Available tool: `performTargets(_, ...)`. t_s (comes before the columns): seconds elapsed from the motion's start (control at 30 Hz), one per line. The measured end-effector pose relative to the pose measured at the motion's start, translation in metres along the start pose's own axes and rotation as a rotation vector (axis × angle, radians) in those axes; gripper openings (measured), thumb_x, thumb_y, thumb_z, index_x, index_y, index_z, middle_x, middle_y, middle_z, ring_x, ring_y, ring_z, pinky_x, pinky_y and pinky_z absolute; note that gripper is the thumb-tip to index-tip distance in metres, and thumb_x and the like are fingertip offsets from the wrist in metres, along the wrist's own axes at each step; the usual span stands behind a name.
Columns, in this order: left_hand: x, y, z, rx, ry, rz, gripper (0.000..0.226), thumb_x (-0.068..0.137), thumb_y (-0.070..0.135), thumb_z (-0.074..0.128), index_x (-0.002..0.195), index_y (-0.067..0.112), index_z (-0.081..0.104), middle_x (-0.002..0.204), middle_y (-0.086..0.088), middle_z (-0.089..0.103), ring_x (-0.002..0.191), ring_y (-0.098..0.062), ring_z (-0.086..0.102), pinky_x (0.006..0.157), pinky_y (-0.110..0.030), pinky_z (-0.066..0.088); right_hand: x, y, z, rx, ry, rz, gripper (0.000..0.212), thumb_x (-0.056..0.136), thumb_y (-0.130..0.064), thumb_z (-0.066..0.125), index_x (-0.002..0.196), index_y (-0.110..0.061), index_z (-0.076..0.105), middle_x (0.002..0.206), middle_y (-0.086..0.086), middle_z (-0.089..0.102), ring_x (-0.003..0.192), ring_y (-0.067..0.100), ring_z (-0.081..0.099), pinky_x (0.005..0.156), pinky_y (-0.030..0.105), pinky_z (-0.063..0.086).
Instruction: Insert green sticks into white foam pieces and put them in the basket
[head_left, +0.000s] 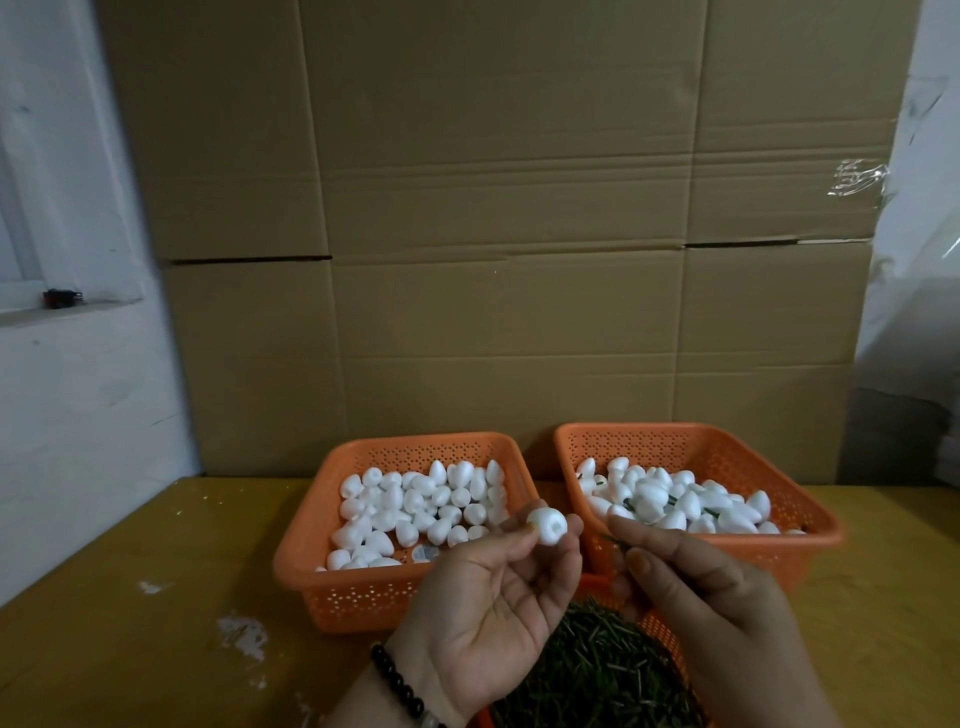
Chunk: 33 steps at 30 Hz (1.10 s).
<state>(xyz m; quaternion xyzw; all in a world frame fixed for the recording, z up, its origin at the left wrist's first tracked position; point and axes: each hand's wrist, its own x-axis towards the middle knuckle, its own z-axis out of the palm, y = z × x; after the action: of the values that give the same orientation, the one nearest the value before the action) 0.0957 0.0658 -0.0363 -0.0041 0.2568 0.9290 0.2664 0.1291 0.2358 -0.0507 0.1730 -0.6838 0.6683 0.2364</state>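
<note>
My left hand (498, 597) pinches a white foam piece (546, 526) between thumb and fingertips, its hole end facing me. My right hand (711, 608) pinches a thin green stick (613, 540) whose tip points left toward the foam piece, a small gap apart. An orange basket (306, 561) on the left holds several plain foam pieces. The orange basket (821, 525) on the right holds several foam pieces, some with green sticks showing. Below my hands lies a pile of green sticks (592, 670) in an orange container.
A yellow table (130, 597) with white paint marks carries the baskets. Large cardboard boxes (493, 234) stand as a wall right behind them. A white wall and a window ledge are at the left.
</note>
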Motion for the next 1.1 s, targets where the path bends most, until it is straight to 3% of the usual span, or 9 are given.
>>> performTargets(0.17,0.0,-0.004,0.002,0.109,-0.004,0.037,0.039,0.076,-0.009,0.059,0.113,0.003,0.061,0.106,-0.027,0.068,0.073,-0.029,0.071,0.06,-0.035,0.059,-0.001,0.004,-0.001,-0.139,0.05,-0.029,0.02,0.073,0.002,0.07,0.086,-0.013,0.073,0.073,0.005,0.075,0.067,0.017,0.073,0.06,0.021,0.058)
performTargets(0.3,-0.001,-0.009,0.004,0.181,-0.013,0.065,0.043,0.073,-0.008,0.06,0.114,0.004,0.06,0.105,-0.025,0.069,0.077,-0.029,0.072,0.064,-0.036,0.06,-0.002,0.003,-0.002,-0.354,0.081,-0.138,0.014,0.068,-0.025,0.071,0.081,-0.022,0.073,0.072,-0.009,0.074,0.067,0.003,0.071,0.062,0.015,0.055)
performTargets(0.5,-0.001,-0.015,0.006,0.233,0.0,0.114,0.048,0.072,-0.007,0.06,0.118,0.005,0.057,0.105,-0.025,0.069,0.075,-0.026,0.071,0.063,-0.035,0.059,-0.002,0.003,-0.001,-0.453,0.126,-0.228,0.009,0.064,-0.029,0.072,0.073,-0.029,0.07,0.074,-0.021,0.071,0.063,-0.007,0.066,0.057,0.006,0.049)
performTargets(0.77,0.0,-0.021,0.006,0.29,0.011,0.139,0.046,0.068,-0.007,0.062,0.113,0.004,0.06,0.104,-0.024,0.068,0.077,-0.025,0.068,0.062,-0.033,0.058,-0.002,0.011,-0.005,-0.563,0.097,-0.307,0.039,0.062,-0.005,0.086,0.072,-0.038,0.068,0.08,-0.022,0.07,0.064,-0.006,0.065,0.056,0.006,0.048)
performTargets(0.9,0.0,-0.022,0.006,0.304,0.019,0.139,0.047,0.065,-0.007,0.064,0.11,0.003,0.063,0.109,-0.026,0.068,0.082,-0.027,0.068,0.061,-0.033,0.058,-0.001,0.014,-0.006,-0.58,0.106,-0.373,0.03,0.063,-0.007,0.088,0.071,-0.029,0.07,0.067,-0.018,0.068,0.065,-0.009,0.064,0.057,0.002,0.045)
performTargets(1.1,-0.002,-0.025,0.008,0.337,0.021,0.143,0.048,0.063,-0.006,0.064,0.11,0.003,0.063,0.11,-0.026,0.068,0.08,-0.027,0.068,0.061,-0.033,0.058,0.0,0.013,-0.004,-0.608,0.107,-0.393,0.013,0.062,-0.017,0.077,0.07,-0.025,0.07,0.072,-0.021,0.066,0.068,-0.013,0.062,0.059,-0.003,0.041)
